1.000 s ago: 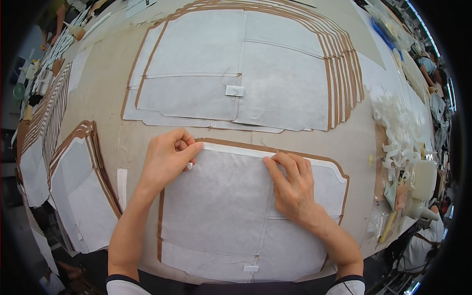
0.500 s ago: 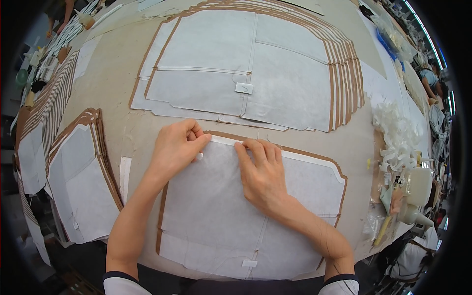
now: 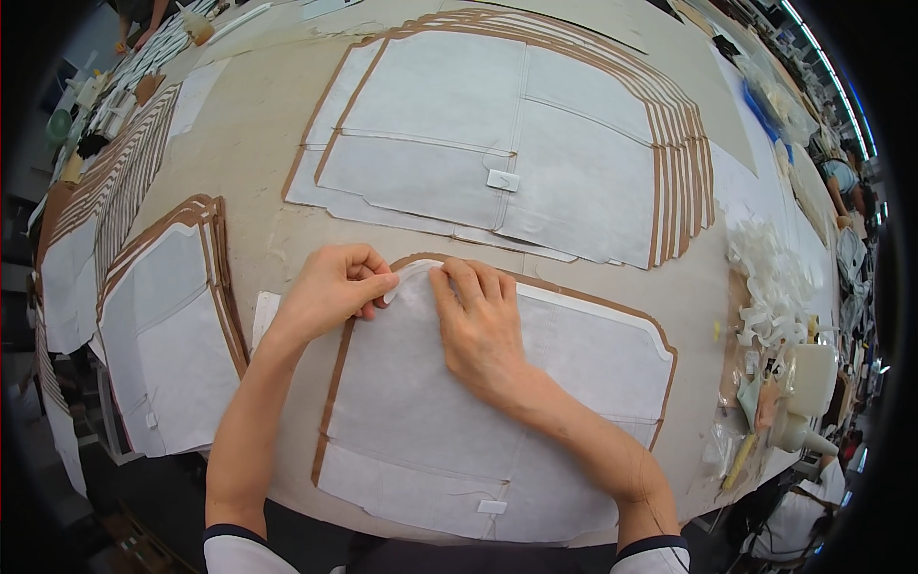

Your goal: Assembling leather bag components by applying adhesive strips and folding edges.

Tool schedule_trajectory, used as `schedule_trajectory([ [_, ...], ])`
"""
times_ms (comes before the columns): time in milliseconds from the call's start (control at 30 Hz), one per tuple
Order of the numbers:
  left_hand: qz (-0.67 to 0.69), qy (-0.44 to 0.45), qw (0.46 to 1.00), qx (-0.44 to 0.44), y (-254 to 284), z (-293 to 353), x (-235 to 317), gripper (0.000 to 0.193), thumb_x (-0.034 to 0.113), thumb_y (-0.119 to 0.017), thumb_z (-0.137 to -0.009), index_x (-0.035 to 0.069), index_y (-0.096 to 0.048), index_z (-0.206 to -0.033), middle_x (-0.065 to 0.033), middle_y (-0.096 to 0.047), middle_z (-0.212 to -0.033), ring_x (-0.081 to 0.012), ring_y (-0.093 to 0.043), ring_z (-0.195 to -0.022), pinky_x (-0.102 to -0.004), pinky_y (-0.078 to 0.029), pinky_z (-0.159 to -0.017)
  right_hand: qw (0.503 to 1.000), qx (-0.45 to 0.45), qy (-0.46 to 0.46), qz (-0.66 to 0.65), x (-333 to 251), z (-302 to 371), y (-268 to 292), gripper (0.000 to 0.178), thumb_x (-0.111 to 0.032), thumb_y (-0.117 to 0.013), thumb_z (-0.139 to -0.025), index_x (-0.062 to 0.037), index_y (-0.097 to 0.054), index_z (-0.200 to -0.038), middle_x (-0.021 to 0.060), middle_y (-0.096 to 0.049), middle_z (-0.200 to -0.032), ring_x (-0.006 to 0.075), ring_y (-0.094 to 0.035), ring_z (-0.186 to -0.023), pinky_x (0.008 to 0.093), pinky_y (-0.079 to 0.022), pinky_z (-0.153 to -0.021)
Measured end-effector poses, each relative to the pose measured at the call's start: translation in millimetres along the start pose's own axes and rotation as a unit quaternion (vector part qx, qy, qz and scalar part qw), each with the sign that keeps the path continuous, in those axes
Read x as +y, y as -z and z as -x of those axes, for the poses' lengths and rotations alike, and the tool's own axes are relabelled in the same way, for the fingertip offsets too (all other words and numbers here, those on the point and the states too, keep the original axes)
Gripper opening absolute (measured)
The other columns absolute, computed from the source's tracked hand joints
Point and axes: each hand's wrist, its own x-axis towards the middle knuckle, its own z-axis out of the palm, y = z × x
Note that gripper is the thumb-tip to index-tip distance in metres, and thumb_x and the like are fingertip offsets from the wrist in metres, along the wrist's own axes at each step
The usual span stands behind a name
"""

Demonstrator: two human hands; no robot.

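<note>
In front of me lies a white-backed panel (image 3: 411, 383) with a brown border and a small white tag (image 3: 491, 507) near its lower edge. A narrow white tape (image 3: 593, 312) runs along its far edge and round the right corner. At the far left corner, my left hand (image 3: 337, 292) is closed, pinching the tape's loose end between thumb and fingers. Beside it, my right hand (image 3: 481, 330) lies on the panel, its fingertips pressing the tape at the edge. Its fingers are stretched forward and hold nothing.
Beyond the panel, similar panels (image 3: 583, 182) lie in a fanned stack. Another stack of panels (image 3: 172, 325) is at the left, near striped layered pieces (image 3: 134, 143). White ruffled scraps (image 3: 770, 282) and a pale squeeze bottle (image 3: 798, 430) are on the right. A person (image 3: 841, 177) is at the far right.
Both hands have moved left along the far edge, the right hand following the left toward the corner. The tape's end now curves at that corner. The whole view has shifted slightly.
</note>
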Motion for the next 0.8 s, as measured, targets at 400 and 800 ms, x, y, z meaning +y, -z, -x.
schedule_trajectory([
  [400, -0.016, -0.058, 0.996, 0.072, -15.8, 5.4, -6.6, 0.018, 0.017, -0.070, -0.090, -0.001, -0.068, -0.093, -0.0036, -0.067, -0.074, -0.0077, -0.061, -0.063, -0.0222, -0.049, -0.058, 0.999, 0.004, 0.024, 0.033, -0.5, -1.3, -1.9, 0.053, 0.002, -0.062, -0.068, 0.0088, -0.058, -0.121, 0.0168, -0.054, -0.123, 0.0315, -0.051, -0.114, 0.0452, -0.040, -0.090],
  [800, -0.259, -0.185, 0.939, 0.132, -32.9, 5.6, -2.0, 0.016, 0.017, -0.067, -0.091, 0.002, -0.065, -0.098, -0.0042, -0.068, -0.077, -0.0108, -0.063, -0.065, -0.0242, -0.050, -0.059, 0.999, -0.001, 0.011, 0.036, 0.8, -0.2, -1.5, 0.047, 0.005, -0.064, -0.075, 0.0035, -0.061, -0.122, 0.0127, -0.056, -0.127, 0.0296, -0.053, -0.113, 0.0446, -0.040, -0.092],
])
